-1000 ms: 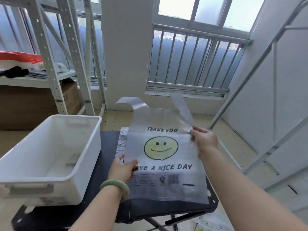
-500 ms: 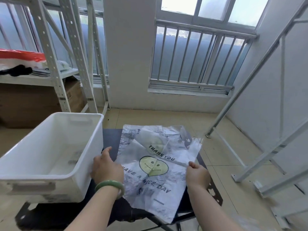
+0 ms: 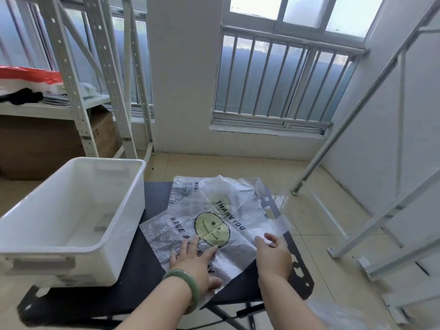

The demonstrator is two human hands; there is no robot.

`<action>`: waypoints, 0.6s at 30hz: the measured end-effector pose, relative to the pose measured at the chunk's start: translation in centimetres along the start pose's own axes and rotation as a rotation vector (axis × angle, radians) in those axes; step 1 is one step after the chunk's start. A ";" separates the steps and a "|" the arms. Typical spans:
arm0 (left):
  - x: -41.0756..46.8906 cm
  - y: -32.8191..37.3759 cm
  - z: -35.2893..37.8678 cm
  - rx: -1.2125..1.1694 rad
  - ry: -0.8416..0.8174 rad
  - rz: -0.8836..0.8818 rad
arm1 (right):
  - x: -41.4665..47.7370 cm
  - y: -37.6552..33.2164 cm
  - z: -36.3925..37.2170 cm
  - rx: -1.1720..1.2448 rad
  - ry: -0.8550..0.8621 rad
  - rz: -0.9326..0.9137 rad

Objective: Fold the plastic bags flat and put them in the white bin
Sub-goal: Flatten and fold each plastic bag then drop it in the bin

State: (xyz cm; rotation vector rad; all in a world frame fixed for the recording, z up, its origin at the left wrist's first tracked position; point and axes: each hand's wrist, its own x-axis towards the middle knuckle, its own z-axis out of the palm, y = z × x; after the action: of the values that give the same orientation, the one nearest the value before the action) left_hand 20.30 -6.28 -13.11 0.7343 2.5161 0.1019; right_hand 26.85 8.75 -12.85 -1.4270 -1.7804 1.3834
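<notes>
Translucent crinkled plastic carrier bag [image 3: 238, 203], printed with a yellow smiley face and black "THANK YOU" lettering: laid askew on a small black folding table [image 3: 154, 194], its handle end overhanging the right edge. A second clear printed bag [image 3: 183, 191] is partly covered beneath it.

Left hand [image 3: 192, 260], green stone bangle [image 3: 190, 284] at the wrist: pressed flat on the film, fingers spread.

Right hand [image 3: 273, 256]: fingers curled on the bag's handle-side edge, film pinched.

White rectangular hard-plastic bin [image 3: 140, 177]: stood on the table's left, just beside the bag's corner.

Pale perforated metal shelving uprights [image 3: 71, 91], brown cardboard box [image 3: 47, 144] and barred window [image 3: 273, 79]: well apart, behind.
</notes>
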 end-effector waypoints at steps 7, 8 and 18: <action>-0.4 -2.6 -2.5 0.161 0.095 -0.019 | 1.2 -0.1 -2.2 -0.044 0.007 0.001; -0.4 -2.8 -2.7 0.192 0.119 -0.051 | 1.1 -0.1 -2.2 -0.053 0.000 0.002; 0.0 0.8 0.6 0.047 0.052 0.059 | -0.9 -0.9 -2.2 -0.367 0.236 -0.096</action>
State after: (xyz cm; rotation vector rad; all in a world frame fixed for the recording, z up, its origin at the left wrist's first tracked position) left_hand 21.03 -5.70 -13.48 0.8348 2.5546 0.0838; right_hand 28.62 8.88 -11.04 -1.5865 -1.9817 0.8276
